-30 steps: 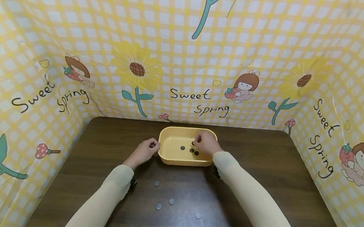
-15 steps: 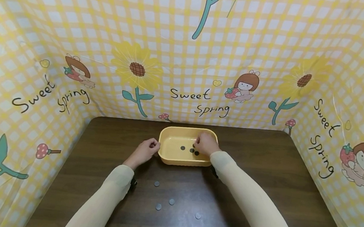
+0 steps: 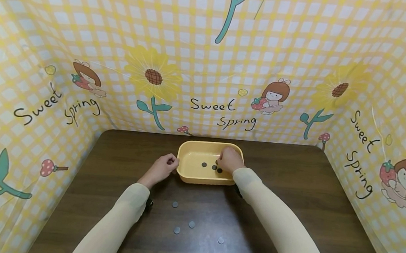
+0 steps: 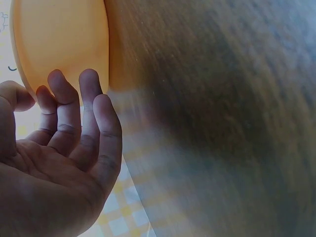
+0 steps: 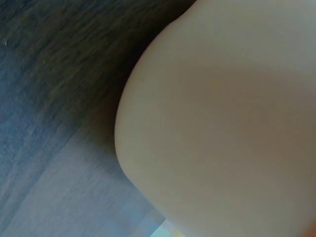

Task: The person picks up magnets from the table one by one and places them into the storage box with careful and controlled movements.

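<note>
- Left grip (image 3: pixel 160 170) pinches the yellow round-cornered plastic tray (image 3: pixel 206 181): best braced steady!
- Right grip (image 3: pixel 231 159) dips inside, can't tell its hold; go gently beside the small dark round discs (image 3: pixel 204 165)!

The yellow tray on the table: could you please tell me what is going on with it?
A person's right grip is inside the yellow tray; whether it holds anything is hard to tell. The left grip is at the tray's left end. Three dark discs show plainly inside the tray, and four grey discs lie on the brown table, nearer the person.
</note>
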Demonstrator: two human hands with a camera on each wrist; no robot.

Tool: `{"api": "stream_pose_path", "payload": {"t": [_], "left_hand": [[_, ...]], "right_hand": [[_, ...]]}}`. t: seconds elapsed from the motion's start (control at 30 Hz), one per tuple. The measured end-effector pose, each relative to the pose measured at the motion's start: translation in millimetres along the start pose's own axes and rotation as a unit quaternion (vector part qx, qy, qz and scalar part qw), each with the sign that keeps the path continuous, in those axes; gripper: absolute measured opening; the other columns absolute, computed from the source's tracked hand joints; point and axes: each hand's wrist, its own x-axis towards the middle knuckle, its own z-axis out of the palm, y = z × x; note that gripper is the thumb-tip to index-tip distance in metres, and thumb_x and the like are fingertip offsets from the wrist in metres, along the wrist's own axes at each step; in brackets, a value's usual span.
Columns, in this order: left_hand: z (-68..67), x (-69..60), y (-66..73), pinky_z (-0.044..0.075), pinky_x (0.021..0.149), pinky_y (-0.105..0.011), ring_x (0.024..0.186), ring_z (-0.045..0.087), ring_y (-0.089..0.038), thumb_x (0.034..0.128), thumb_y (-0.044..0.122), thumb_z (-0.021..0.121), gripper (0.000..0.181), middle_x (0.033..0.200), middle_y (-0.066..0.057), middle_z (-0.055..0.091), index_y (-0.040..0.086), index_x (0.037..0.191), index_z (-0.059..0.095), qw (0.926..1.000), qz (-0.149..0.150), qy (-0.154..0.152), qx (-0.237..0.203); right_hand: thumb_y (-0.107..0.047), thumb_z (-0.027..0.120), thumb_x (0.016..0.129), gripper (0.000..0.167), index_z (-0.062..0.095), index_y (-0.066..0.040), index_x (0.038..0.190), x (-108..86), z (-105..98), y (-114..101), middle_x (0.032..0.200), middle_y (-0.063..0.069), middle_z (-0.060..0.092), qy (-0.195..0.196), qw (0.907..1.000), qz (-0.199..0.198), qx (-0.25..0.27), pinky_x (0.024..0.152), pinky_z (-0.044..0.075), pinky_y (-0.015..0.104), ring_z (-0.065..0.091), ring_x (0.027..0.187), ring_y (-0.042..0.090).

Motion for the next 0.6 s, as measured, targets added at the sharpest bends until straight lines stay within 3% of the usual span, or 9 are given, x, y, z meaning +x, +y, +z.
{"api": "stream_pose_path", "payload": {"t": [0.47, 0.6], "left_hand": [[0.5, 0.2, -0.4, 0.050, 0.078, -0.033, 0.095, 0.070, -0.030, 0.1137, 0.030, 0.052, 0.028, 0.099, -0.016, 0.073, 0.006, 0.105, 0.064, 1.0000, 0.000, 0.000, 0.001], [0.3, 0.5, -0.3, 0.051, 0.078, -0.033, 0.096, 0.071, -0.032, 0.1136, 0.030, 0.052, 0.029, 0.100, -0.016, 0.073, 0.005, 0.106, 0.064, 1.0000, -0.002, -0.001, -0.002]], "right_hand": [[-0.005, 0.066, 0.096, 0.049, 0.043, -0.015, 0.053, -1.1, 0.5, 0.1, 0.051, -0.002, 0.035, 0.010, 0.9999, -0.013, -0.005, 0.057, 0.036, 0.031, 0.037, 0.049, 0.015], [-0.009, 0.066, 0.098, 0.041, 0.049, -0.013, 0.062, -5.3, -3.3, -2.3, 0.058, -0.001, 0.042, 0.011, 0.9998, -0.018, 0.008, 0.059, 0.038, 0.032, 0.040, 0.053, 0.016]]}}
